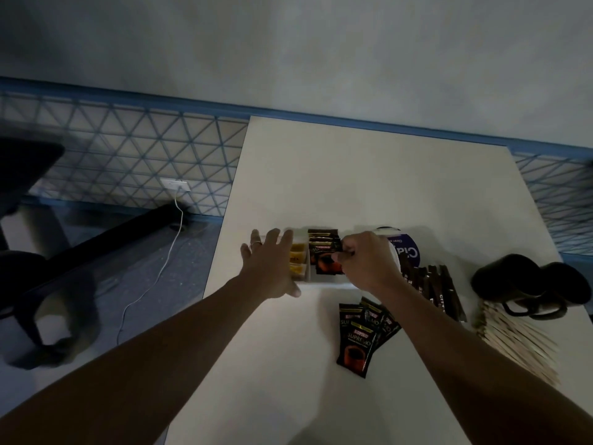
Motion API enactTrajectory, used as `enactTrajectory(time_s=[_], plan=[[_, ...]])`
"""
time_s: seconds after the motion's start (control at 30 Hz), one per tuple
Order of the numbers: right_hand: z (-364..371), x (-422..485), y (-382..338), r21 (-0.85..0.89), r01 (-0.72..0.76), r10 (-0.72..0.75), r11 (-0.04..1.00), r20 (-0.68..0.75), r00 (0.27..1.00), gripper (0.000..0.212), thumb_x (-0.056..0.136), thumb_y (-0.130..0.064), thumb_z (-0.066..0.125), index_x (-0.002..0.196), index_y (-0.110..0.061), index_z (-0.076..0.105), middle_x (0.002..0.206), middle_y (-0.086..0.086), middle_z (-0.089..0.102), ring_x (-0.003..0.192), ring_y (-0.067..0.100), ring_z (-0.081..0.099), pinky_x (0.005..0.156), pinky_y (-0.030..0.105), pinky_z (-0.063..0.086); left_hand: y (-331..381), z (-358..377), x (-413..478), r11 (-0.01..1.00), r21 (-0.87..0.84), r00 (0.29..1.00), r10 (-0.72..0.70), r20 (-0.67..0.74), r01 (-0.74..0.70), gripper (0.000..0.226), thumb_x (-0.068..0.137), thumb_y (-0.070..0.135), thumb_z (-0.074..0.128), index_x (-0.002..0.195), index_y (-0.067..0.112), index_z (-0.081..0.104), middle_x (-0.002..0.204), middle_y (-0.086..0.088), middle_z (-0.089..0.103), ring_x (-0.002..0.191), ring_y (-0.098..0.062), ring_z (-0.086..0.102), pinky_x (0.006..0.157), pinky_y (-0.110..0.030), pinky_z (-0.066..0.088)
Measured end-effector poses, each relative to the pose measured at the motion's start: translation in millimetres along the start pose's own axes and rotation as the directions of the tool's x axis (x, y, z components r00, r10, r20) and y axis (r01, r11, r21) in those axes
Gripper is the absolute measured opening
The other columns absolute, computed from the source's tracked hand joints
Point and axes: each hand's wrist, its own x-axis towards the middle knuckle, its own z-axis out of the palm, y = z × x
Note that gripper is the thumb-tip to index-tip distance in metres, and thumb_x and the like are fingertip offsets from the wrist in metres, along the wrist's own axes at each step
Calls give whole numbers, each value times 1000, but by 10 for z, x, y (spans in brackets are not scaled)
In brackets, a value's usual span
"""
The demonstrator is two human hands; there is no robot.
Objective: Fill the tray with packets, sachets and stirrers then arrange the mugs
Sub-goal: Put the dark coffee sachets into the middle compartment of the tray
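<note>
A white compartment tray [321, 282] sits on the white table. My left hand [272, 264] lies flat against the tray's left side, fingers spread, over the yellow sachets [296, 255]. Black coffee packets [324, 248] stand in the tray's middle compartment. My right hand [369, 261] pinches the right edge of one of these packets. More black packets [362, 335] lie loose on the table in front. Dark stick sachets [433, 284] fan out to the right. Wooden stirrers [516, 338] lie in a pile at the right. Two black mugs [529, 281] lie beyond them.
A round white and purple container [407, 248] stands behind my right hand. The table's left edge [224, 220] drops to the floor, where a white cable [160, 274] runs to a wall socket. A dark chair base [48, 284] stands at the left.
</note>
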Motion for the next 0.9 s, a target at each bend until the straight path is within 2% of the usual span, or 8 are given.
enactTrajectory(time_s=[0.07, 0.13, 0.33, 0.6, 0.7, 0.73, 0.8, 0.9], plan=[[64, 28, 19, -35, 7, -6, 999, 21, 1000, 30, 86, -12, 73, 59, -14, 61, 57, -6, 55, 52, 6, 50, 43, 11, 37, -5, 29, 8, 1000, 9, 1000, -4, -6, 4, 114, 67, 42, 85, 152, 22, 12, 160, -5, 14, 147, -44, 3, 116, -58, 20], [128, 55, 42, -72, 9, -6, 997, 41, 999, 36, 85, -11, 72, 55, -22, 56, 60, -1, 59, 56, 15, 58, 54, 24, 49, -20, 43, 13, 1000, 3, 1000, 3, -24, -3, 110, 68, 40, 85, 151, 21, 15, 159, -4, 16, 146, -44, 5, 116, -56, 22], [189, 135, 114, -78, -3, 8, 997, 61, 998, 11, 84, -9, 71, 73, -10, 75, 70, 7, 68, 66, 24, 66, 60, 33, 57, -18, 38, 16, 1000, -24, 1000, 9, -27, -9, 105, 71, 39, 84, 151, 22, 18, 159, -2, 17, 147, -44, 2, 117, -56, 16], [250, 149, 193, -164, 39, -33, 986, 43, 999, 17, 84, -7, 69, 67, -6, 71, 63, 2, 57, 58, 19, 55, 47, 20, 34, -29, 42, 23, 999, -43, 1000, 21, -20, -22, 104, 70, 38, 84, 151, 23, 20, 159, -2, 19, 147, -44, 2, 117, -58, 15], [260, 157, 224, -152, 68, -68, 986, 3, 998, 2, 81, -10, 74, 82, -10, 74, 75, 2, 65, 66, 16, 57, 51, 10, 29, -31, 36, 22, 999, -45, 1000, 20, -17, -20, 104, 70, 38, 84, 151, 23, 20, 159, -2, 18, 147, -44, 2, 118, -57, 14], [254, 154, 229, -148, 83, -86, 986, -19, 996, 12, 79, -13, 77, 91, -13, 75, 82, 0, 69, 71, 13, 58, 55, 6, 28, -32, 37, 23, 999, -43, 1000, 21, -18, -22, 103, 71, 38, 84, 151, 23, 20, 159, -2, 18, 147, -45, 2, 118, -57, 14], [227, 130, 233, -124, 117, -125, 985, -57, 991, 27, 77, -18, 82, 102, -17, 73, 89, -3, 72, 76, 9, 60, 62, 5, 31, -34, 35, 21, 999, -40, 999, 25, -21, -26, 103, 70, 39, 84, 150, 23, 21, 159, -3, 19, 147, -45, 2, 117, -57, 14], [171, 79, 187, -55, 180, -185, 982, -121, 975, 35, 78, -18, 84, 110, -19, 71, 91, -3, 68, 75, 11, 62, 69, 19, 46, -43, 40, 19, 999, -41, 999, 28, -22, -29, 103, 70, 39, 84, 150, 22, 21, 158, -4, 20, 147, -44, 3, 117, -57, 14]])
